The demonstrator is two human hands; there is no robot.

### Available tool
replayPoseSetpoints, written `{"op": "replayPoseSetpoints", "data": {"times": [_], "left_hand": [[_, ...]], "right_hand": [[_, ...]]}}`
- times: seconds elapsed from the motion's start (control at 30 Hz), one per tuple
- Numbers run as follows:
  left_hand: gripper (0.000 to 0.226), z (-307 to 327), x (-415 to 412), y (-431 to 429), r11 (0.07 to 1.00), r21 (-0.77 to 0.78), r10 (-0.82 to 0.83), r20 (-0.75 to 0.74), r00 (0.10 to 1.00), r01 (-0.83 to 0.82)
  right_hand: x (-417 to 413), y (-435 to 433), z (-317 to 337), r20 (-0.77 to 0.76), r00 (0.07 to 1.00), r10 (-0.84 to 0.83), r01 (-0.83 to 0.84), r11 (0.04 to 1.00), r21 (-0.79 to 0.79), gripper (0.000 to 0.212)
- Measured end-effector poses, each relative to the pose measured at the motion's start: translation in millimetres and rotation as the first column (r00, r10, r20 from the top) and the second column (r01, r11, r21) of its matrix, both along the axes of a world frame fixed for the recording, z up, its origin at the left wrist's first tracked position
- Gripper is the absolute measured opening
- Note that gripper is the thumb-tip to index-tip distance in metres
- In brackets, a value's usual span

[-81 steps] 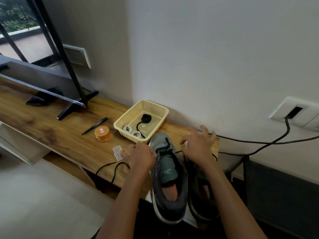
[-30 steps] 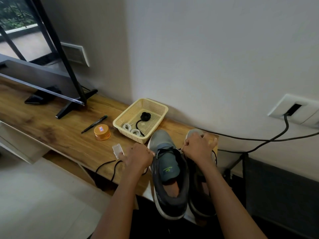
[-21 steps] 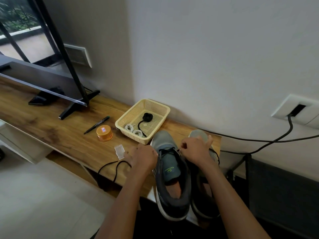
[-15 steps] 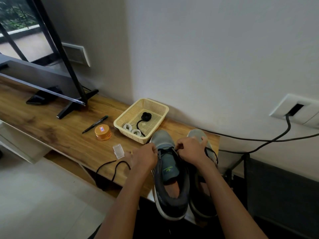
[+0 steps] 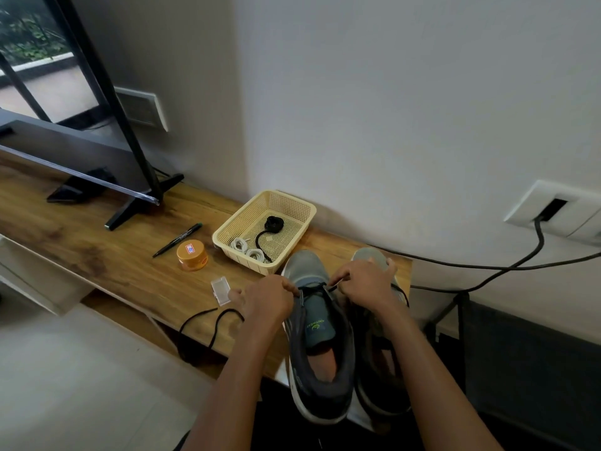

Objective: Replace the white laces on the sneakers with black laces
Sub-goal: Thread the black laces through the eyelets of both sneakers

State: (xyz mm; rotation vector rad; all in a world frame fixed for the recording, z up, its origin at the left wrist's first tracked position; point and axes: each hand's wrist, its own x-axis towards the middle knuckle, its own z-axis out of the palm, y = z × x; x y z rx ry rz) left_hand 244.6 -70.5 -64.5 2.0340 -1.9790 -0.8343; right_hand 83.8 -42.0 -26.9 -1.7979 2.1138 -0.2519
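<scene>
Two grey sneakers stand side by side on the wooden shelf point(image 5: 97, 255), toes toward the wall. The left sneaker point(image 5: 320, 353) has a black lace point(image 5: 313, 287) across its lowest eyelets. My left hand point(image 5: 266, 299) pinches one end of that lace at the sneaker's left side; the loose tail point(image 5: 208, 323) trails over the shelf edge. My right hand point(image 5: 364, 283) pinches the other end above the right sneaker point(image 5: 374, 362), which it partly hides. In the cream basket point(image 5: 300, 213) lie two coiled white laces point(image 5: 247, 250) and a rolled black lace point(image 5: 273, 224).
An orange round tin point(image 5: 192, 254), a black pen point(image 5: 177, 235) and a small clear plastic box point(image 5: 220, 290) lie left of the basket. A TV stand foot point(image 5: 140, 206) sits further left. Black cables point(image 5: 487, 271) run from a wall socket on the right.
Both hands drew in from the sneakers' outer sides to the left sneaker's lowest eyelets. My right hand came leftward and now pinches the lace end there.
</scene>
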Motion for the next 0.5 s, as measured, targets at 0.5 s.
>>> {"op": "replayPoseSetpoints", "data": {"times": [0.5], "left_hand": [[0.012, 82, -33, 23, 0.91, -0.407, -0.353, -0.668, 0.655, 0.076]], "right_hand": [[-17, 19, 92, 0.845, 0.48, 0.234, 0.111, 0.94, -0.324, 0.011]]}}
